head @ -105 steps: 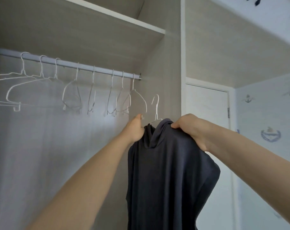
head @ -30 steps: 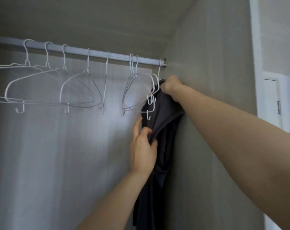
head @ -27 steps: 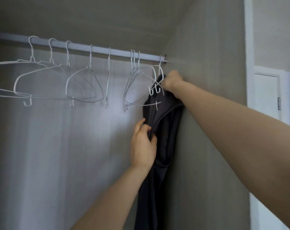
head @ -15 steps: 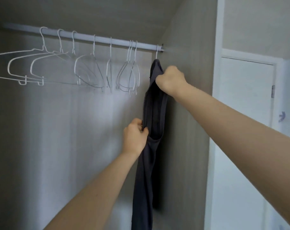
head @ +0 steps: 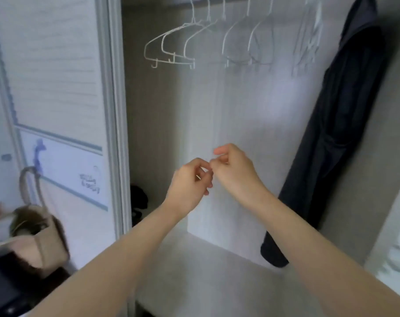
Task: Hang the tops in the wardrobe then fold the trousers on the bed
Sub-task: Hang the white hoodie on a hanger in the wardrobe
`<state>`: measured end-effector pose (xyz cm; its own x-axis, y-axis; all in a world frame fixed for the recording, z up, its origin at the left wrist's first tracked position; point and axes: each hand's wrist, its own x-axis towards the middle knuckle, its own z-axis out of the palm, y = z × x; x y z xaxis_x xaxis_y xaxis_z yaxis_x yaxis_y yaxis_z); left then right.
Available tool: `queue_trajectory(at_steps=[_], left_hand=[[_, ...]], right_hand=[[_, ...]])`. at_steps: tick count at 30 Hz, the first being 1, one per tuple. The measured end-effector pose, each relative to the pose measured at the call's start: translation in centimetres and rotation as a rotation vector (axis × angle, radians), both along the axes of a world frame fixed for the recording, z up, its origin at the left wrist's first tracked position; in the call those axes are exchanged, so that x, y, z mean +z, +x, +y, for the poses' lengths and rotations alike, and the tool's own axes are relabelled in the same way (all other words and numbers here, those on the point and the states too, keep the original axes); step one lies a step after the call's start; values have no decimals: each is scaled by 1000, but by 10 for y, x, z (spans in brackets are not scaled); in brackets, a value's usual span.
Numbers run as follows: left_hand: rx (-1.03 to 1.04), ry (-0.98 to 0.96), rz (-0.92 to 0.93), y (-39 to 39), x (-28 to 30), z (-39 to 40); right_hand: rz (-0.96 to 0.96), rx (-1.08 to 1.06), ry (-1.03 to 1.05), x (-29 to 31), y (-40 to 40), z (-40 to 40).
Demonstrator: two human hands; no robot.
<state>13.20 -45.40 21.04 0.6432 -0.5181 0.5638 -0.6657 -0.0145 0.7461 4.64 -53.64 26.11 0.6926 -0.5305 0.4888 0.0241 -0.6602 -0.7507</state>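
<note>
One wardrobe point(head: 217, 259) fills most of the view, its top & rail cut off by the upper edge, so what the hooks hang on can't be seen. Dark navy top point(head: 345, 133) hangs at the far right of the wardrobe interior, against the side wall, its hem just above the wardrobe floor; its hanger is hidden w/ the neck running out of frame. Sliding door point(head: 57, 99) stands at left w/ faint blue prints, too blurred to read. Beige bag point(head: 39, 239) w/ a loop handle sits lower left, partly cut off, contents unclear. White wire hangers point(head: 194, 42) hang bare in a row, approx. seven or so, the right-hand ones smeared by blur. Small dark item point(head: 138, 197) on the wardrobe floor behind the door edge, can't ID. Left hand point(head: 190, 186) & right hand point(head: 235, 170) meet mid-frame, fingers curled, fingertips touching; neither touches the top, & whether they pinch something tiny between them can't be told. White cloth shows at the right edge, mostly cut off.
</note>
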Motion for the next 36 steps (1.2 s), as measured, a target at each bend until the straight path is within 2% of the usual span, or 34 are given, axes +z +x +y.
queue_trajectory(at_steps=[4,10,15,18,21,24,27,29,32,36], left_hand=[[344,158,-4,-20,-75,85],[755,425,245,-70,-179,211],[997,461,531,-90,-237,305],[1127,488,643,-90,-270,357],[1219,662,771,-83,-298,398],[1213,763,850,-76,-318,416],[1198,806,981,-68,-324,425],[1208,734,1025,-61,-324,434],[1222,446,978,-55,-324,441],[1222,65,909,-61,-310,441]], right_hand=[[115,231,51,-70,12,39],[420,537,124,-168,19,116],[630,694,173,-227,24,176],[776,737,234,-259,38,202],[921,725,325,-283,49,223],[985,652,373,-312,62,239],[964,585,419,-335,75,258],[974,553,373,-345,81,270],[989,502,291,-347,85,281],[1031,542,187,-334,86,289]])
